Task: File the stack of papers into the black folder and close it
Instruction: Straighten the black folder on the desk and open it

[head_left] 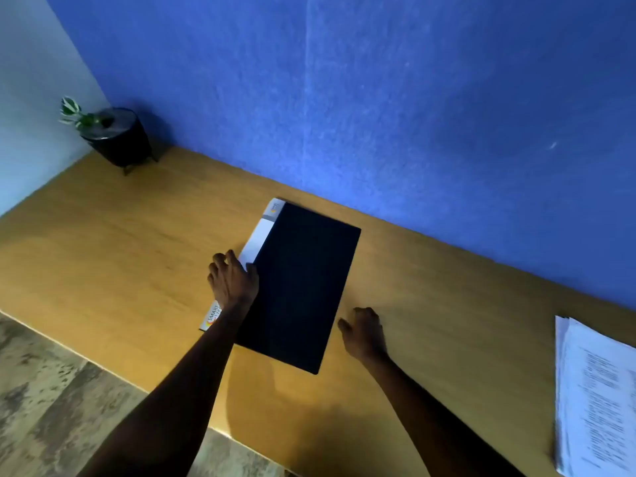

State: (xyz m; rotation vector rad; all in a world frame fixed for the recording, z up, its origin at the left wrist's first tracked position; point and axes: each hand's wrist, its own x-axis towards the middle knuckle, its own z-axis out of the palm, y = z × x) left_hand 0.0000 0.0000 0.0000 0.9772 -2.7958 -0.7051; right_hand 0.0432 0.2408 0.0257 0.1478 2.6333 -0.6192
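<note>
The folder (303,284) is lying shut and flat on the desk (120,242), about midway along it and closer to the back edge than the front, its white spine strip facing the left end. The left hand (232,278) is resting on that spine edge, fingers curled over the strip and thumb on the black cover; it is pressing or steadying rather than clasping anything. The right hand (363,333) is sitting on the bare desk just beside the folder's near right corner, fingers loosely bent and holding nothing. The papers (595,397) are lying well apart, at the right end near the front edge, partly cut off by the frame. The step in hand looks to be opening the folder: nothing is filed yet. The next move is probably calling for the right fingers to get under the cover's free long edge and swing it over toward the spine while the left hand is keeping the folder from sliding; only then can the papers be fetched.
</note>
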